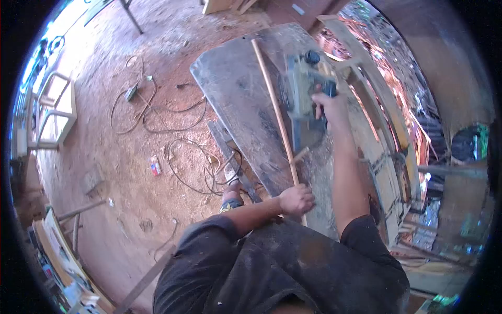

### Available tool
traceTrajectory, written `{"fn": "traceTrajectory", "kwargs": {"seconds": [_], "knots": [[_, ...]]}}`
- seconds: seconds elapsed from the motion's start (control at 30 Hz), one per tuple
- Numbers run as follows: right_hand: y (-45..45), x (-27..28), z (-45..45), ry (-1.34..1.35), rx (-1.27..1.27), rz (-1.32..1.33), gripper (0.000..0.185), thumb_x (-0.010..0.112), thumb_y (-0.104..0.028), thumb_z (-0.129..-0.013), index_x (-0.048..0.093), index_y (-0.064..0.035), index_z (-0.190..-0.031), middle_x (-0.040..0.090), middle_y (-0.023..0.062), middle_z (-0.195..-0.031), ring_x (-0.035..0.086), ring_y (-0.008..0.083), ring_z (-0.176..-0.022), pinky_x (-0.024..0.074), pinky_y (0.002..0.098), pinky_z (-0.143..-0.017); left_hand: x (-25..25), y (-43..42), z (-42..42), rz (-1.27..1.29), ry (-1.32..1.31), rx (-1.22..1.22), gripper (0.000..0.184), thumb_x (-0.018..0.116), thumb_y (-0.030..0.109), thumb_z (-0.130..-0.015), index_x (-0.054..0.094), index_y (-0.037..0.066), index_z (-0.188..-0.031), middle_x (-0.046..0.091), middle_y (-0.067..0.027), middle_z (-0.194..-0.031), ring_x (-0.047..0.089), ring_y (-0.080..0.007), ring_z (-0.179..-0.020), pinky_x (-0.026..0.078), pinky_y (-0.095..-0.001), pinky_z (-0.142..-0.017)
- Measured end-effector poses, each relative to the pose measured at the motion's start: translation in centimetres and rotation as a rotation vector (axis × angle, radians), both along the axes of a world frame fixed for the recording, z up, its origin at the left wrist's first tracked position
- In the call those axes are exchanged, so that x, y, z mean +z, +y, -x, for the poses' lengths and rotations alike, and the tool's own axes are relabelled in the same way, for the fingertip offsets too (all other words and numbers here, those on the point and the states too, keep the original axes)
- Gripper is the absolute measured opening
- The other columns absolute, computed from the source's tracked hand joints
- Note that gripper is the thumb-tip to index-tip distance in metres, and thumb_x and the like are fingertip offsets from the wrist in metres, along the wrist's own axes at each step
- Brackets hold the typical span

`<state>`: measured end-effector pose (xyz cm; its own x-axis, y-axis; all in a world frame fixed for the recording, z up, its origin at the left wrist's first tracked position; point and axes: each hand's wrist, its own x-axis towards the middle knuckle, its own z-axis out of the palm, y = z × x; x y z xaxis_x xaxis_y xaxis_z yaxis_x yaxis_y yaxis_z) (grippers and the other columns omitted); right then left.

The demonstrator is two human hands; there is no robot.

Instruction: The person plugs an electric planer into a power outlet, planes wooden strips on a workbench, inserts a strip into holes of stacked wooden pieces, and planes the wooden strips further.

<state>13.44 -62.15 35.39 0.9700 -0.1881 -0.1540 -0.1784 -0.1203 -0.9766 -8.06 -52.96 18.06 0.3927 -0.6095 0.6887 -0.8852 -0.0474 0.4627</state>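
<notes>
My right hand (pixel 325 106) is closed around the dark handle of a power tool, by its shape a circular saw (pixel 302 94), with a flat metal base and a dark knob at its far end. The saw is partly blurred and sits over the wooden worktable (pixel 230 78). Across the tabletop runs a long thin wooden strip (pixel 274 99), just left of the saw. Near the table's front edge, my left hand (pixel 297 200) is wrapped in a fist round the strip's near end. A small wood offcut (pixel 301 154) lies beside the strip, below the saw.
Cables (pixel 188 125) loop over the dusty ground left of the table, near a small red-and-white packet (pixel 155 165). Boards and wooden frames (pixel 387 152) stand along the right. A wooden chair-like frame (pixel 55 104) is at the far left.
</notes>
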Motion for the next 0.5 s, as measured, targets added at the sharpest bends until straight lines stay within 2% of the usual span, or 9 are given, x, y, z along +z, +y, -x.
{"fn": "traceTrajectory", "kwargs": {"seconds": [0.1,0.17,0.2,0.23,0.27,0.3,0.37,0.43,0.5], "knots": [[-3.9,0.2,10.1,0.061,-0.067,0.204,0.025,0.071,-0.008,-0.069,0.065,-0.0018,-0.092,0.057,0.0018,-0.061,0.049,0.0117,-0.045,0.0359,0.0290,-0.043,8.2,4.5,4.4,0.217,0.123,-0.194,0.027,0.070,0.012,-0.078,0.049,0.010,-0.061,0.050,-0.0040,-0.065,0.054,-0.0241,-0.066,0.041,-0.0384,-0.056],[-6.0,0.2,17.4,0.253,-0.119,0.275,0.027,0.071,-0.007,-0.068,0.064,-0.0013,-0.093,0.057,0.0017,-0.063,0.050,0.0109,-0.047,0.0365,0.0294,-0.044,9.8,7.7,4.2,0.275,0.183,-0.099,0.027,0.072,0.010,-0.074,0.049,0.012,-0.060,0.053,-0.0042,-0.065,0.059,-0.0242,-0.065,0.043,-0.0409,-0.054],[-7.5,-0.2,21.0,0.300,-0.132,0.265,0.028,0.071,-0.007,-0.068,0.063,-0.0009,-0.094,0.058,0.0020,-0.064,0.050,0.0110,-0.047,0.0370,0.0293,-0.044,0.6,7.7,3.6,0.400,0.233,-0.174,0.022,0.071,0.010,-0.069,0.050,0.012,-0.061,0.053,-0.0059,-0.064,0.057,-0.0285,-0.062,0.043,-0.0420,-0.052],[-8.7,-0.6,24.8,0.357,-0.146,0.255,0.029,0.071,-0.006,-0.068,0.063,-0.0005,-0.095,0.058,0.0023,-0.065,0.050,0.0111,-0.047,0.0376,0.0292,-0.044,7.2,9.8,2.2,-0.349,0.459,0.381,0.019,0.068,0.012,-0.066,0.050,0.011,-0.061,0.055,-0.0091,-0.066,0.057,-0.0330,-0.063,0.043,-0.0427,-0.053],[-9.1,0.0,28.5,0.402,-0.190,0.269,0.029,0.070,-0.006,-0.069,0.063,-0.0004,-0.096,0.058,0.0025,-0.065,0.051,0.0111,-0.047,0.0382,0.0290,-0.044,5.6,9.2,0.0,-0.030,0.408,0.744,0.020,0.068,0.016,-0.073,0.054,0.009,-0.061,0.056,-0.0131,-0.067,0.057,-0.0364,-0.065,0.044,-0.0443,-0.055],[-9.6,0.7,31.8,0.441,-0.230,0.286,0.029,0.070,-0.005,-0.069,0.063,-0.0003,-0.097,0.058,0.0026,-0.064,0.051,0.0112,-0.047,0.0388,0.0288,-0.044,6.0,8.6,-3.8,0.050,0.611,0.892,0.028,0.063,0.023,-0.084,0.059,0.005,-0.063,0.059,-0.0191,-0.068,0.060,-0.0395,-0.068,0.046,-0.0477,-0.060],[-11.4,0.8,38.3,0.480,-0.250,0.253,0.032,0.070,-0.005,-0.070,0.062,0.0013,-0.100,0.058,0.0026,-0.064,0.051,0.0106,-0.047,0.0396,0.0275,-0.043,4.8,8.0,-9.7,-0.186,0.824,0.863,0.042,0.051,0.035,-0.093,0.067,-0.002,-0.079,0.063,-0.0282,-0.076,0.064,-0.0442,-0.073,0.050,-0.0522,-0.068],[-11.7,1.5,43.5,0.522,-0.281,0.218,0.035,0.070,-0.005,-0.072,0.062,0.0029,-0.104,0.058,0.0025,-0.064,0.051,0.0100,-0.046,0.0405,0.0261,-0.043,3.3,5.0,-13.2,-0.251,0.778,0.886,0.045,0.051,0.040,-0.092,0.070,0.000,-0.087,0.067,-0.0265,-0.084,0.066,-0.0427,-0.083,0.053,-0.0495,-0.078],[-11.0,3.0,47.2,0.646,-0.360,0.291,0.028,0.073,-0.007,-0.073,0.062,0.0014,-0.098,0.058,0.0016,-0.065,0.051,0.0096,-0.048,0.0410,0.0263,-0.045,3.4,2.6,-14.6,-0.508,0.877,0.879,0.046,0.053,0.041,-0.089,0.071,-0.001,-0.091,0.069,-0.0245,-0.093,0.067,-0.0410,-0.093,0.053,-0.0468,-0.086]]}}
